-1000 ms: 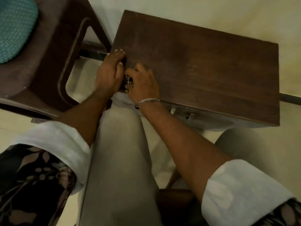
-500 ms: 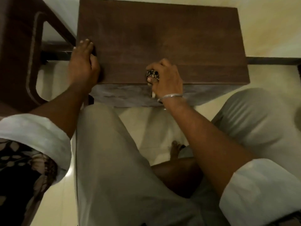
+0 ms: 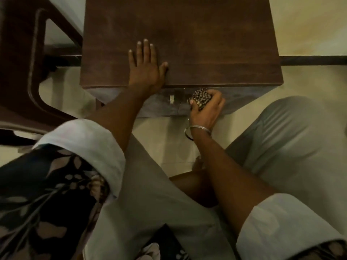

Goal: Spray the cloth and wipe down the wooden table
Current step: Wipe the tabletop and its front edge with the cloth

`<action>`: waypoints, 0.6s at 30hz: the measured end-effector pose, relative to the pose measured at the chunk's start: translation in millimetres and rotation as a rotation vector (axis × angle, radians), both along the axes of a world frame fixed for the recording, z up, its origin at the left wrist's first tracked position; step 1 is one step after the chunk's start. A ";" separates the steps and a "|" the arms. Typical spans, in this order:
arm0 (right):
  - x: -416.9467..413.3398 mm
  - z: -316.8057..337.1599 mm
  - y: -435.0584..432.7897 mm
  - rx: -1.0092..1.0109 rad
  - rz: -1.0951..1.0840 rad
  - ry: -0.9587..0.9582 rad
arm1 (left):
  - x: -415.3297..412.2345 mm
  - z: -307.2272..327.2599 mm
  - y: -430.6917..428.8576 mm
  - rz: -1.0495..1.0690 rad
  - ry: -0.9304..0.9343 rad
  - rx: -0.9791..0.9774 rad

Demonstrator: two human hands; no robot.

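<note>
Cloth [image 3: 200, 98] bunched against table [image 3: 206, 44] front edge.

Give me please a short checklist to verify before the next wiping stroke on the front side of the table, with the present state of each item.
1. Cloth held firmly: ok, the right hand is closed around the bunched patterned cloth.
2. Cloth touching the wood: ok, it appears pressed against the front panel just under the top edge.
3. Table steadied: ok, the left hand lies flat, palm down, on the tabletop.
4. Small metal fitting on the front panel: ok, it sits apart from the cloth.
5. Cloth damp from spray: cannot tell.
6. Spray bottle within reach: cannot tell, none is in view.
</note>
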State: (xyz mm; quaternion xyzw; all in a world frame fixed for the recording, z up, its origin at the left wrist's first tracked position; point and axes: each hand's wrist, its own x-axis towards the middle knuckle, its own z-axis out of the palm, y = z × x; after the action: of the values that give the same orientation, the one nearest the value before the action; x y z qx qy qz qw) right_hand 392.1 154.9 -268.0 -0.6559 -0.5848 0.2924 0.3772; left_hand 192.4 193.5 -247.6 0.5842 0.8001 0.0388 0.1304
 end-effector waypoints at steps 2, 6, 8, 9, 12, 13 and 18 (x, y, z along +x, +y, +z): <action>-1.7 -12.7 1.3 -0.077 -0.082 0.067 | 8.0 -5.3 -2.6 0.049 0.042 0.054; -1.4 -38.2 11.2 -0.154 -0.095 0.103 | 8.9 -10.5 -3.9 0.071 0.106 0.096; -1.9 -49.5 13.5 -0.130 -0.106 0.128 | 12.6 -12.2 -2.0 0.090 0.118 0.110; -2.3 -54.2 13.8 -0.121 -0.115 0.138 | 14.0 -13.0 -2.2 0.097 0.119 0.115; -3.0 -61.9 12.5 -0.093 -0.131 0.152 | 14.1 -15.8 -3.0 0.112 0.133 0.142; -3.6 -63.3 12.8 -0.081 -0.137 0.156 | 13.5 -15.7 -3.1 0.116 0.134 0.146; -7.0 -58.5 14.7 -0.027 -0.156 0.162 | 16.8 -16.4 -4.0 0.099 0.143 0.174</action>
State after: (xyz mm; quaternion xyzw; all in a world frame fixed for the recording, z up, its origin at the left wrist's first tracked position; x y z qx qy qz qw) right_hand 385.1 169.5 -326.5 -0.6784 -0.4957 0.3223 0.4361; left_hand 209.1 189.5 -264.0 0.5545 0.8287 0.0726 0.0199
